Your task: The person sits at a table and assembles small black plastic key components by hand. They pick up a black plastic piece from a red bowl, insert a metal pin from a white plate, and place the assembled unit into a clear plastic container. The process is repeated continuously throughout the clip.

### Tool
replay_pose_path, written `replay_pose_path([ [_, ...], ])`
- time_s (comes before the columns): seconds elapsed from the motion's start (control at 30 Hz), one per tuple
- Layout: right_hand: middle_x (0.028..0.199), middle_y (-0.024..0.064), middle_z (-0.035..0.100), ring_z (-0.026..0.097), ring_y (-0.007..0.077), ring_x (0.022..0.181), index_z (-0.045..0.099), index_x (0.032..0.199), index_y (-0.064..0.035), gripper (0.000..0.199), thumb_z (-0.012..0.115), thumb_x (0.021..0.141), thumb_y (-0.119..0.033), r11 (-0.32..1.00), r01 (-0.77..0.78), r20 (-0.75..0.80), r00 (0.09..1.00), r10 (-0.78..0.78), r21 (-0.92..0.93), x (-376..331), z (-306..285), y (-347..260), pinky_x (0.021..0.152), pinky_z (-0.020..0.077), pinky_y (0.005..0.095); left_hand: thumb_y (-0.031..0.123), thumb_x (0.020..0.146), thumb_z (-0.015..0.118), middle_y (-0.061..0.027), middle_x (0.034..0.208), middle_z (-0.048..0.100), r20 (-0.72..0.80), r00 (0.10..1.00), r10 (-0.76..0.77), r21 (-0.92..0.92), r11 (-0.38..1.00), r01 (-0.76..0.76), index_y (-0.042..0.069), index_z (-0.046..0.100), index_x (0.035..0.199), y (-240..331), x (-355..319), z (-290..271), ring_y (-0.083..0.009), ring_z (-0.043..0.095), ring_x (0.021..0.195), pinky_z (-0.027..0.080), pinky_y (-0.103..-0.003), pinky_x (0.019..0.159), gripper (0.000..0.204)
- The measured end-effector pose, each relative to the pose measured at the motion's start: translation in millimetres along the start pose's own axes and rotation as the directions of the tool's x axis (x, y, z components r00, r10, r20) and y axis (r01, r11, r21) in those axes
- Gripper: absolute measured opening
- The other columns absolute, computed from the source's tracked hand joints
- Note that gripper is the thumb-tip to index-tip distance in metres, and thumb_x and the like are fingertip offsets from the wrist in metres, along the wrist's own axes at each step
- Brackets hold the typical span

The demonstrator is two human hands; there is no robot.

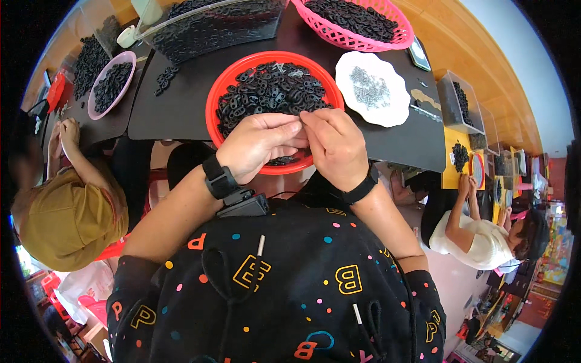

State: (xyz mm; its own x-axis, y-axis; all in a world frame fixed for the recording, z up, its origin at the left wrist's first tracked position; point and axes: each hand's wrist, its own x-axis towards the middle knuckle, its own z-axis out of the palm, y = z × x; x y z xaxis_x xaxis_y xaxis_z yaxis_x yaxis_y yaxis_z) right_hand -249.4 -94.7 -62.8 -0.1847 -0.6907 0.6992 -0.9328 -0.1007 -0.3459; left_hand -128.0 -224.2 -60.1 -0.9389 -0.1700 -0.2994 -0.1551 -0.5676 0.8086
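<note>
My left hand and my right hand meet at the fingertips over the near part of a red basin. Thumbs and fingers are pinched together on both; whatever they hold is too small or hidden to make out. Many small black oval pieces with holes fill the basin, with a few thin pale bits among them on top. Just right of the basin is a white scalloped plate, bearing a heap of tiny silvery or clear pieces.
Behind the basin stands a clear bin of black pieces, beside a pink basket. A phone and thin tool lie right of the plate. Loose black pieces lie left. Other people work at both sides.
</note>
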Motion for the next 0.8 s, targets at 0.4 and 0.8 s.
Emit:
replay_pose_path([
  [0.4, 0.080, 0.0078, 0.057, 0.059, 0.0155, 0.068, 0.065, 0.096, -0.0030, 0.025, 0.066, 0.072, 0.003, 0.843, -0.426, 0.175, 0.904, 0.389, 0.328, 0, -6, -5, 0.058, 0.0485, 0.0250, 0.013, 0.093, 0.051, -0.0073, 0.101, 0.064, 0.012, 1.000, 0.019, -0.122, 0.992, -0.017, 0.002, 0.058, 0.109, -7, 4, -7, -0.0147, 0.062, 0.092, 0.050, -0.026, 0.081, 0.020],
  [0.8, 0.080, 0.0125, 0.057, 0.059, 0.0265, 0.072, 0.063, 0.098, -0.0018, 0.027, 0.066, 0.071, 0.001, 0.956, -0.248, 0.161, 0.961, 0.223, 0.155, 5, -5, -12, 0.064, 0.0484, 0.0333, 0.011, 0.093, 0.050, -0.0055, 0.106, 0.061, 0.035, 0.999, 0.037, -0.197, 0.980, -0.030, 0.000, 0.056, 0.114, -14, 4, -12, -0.0116, 0.060, 0.094, 0.050, -0.026, 0.084, 0.024],
])
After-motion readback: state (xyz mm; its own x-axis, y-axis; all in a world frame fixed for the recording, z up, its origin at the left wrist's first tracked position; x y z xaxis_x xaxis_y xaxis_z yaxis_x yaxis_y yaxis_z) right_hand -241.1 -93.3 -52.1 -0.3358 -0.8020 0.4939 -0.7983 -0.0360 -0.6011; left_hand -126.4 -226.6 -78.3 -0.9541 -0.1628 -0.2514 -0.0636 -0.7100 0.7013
